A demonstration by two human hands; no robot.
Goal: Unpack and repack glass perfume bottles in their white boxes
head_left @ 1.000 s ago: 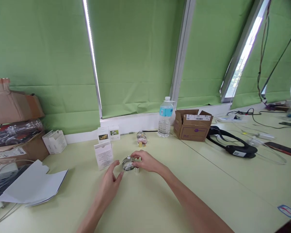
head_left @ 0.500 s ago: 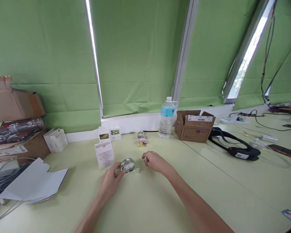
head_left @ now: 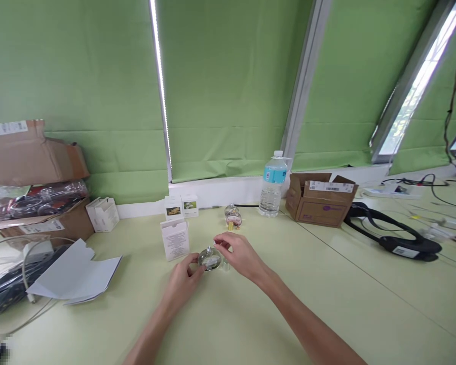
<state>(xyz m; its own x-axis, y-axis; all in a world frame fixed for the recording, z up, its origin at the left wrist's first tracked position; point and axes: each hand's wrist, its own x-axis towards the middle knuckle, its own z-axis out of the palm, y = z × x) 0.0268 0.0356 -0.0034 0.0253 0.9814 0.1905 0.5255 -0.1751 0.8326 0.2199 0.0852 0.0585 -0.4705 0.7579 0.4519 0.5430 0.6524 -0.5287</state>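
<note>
Glass bottle (head_left: 210,260) stands neck-up on the worktop (head_left: 228,317), between the hands: the left hand's (head_left: 184,278) fingers grip its left side; the right hand's (head_left: 240,255) fingers, right beside its neck, are pressed together, any small part between them unclear.

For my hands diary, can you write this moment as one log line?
left hand: holding round clear glass bottle; right hand: near bottle's top, grip unclear; small silvery cylinder: beside bottle

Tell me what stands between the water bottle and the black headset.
In the head view, an open brown cardboard box stands between the water bottle and the black headset.
</note>
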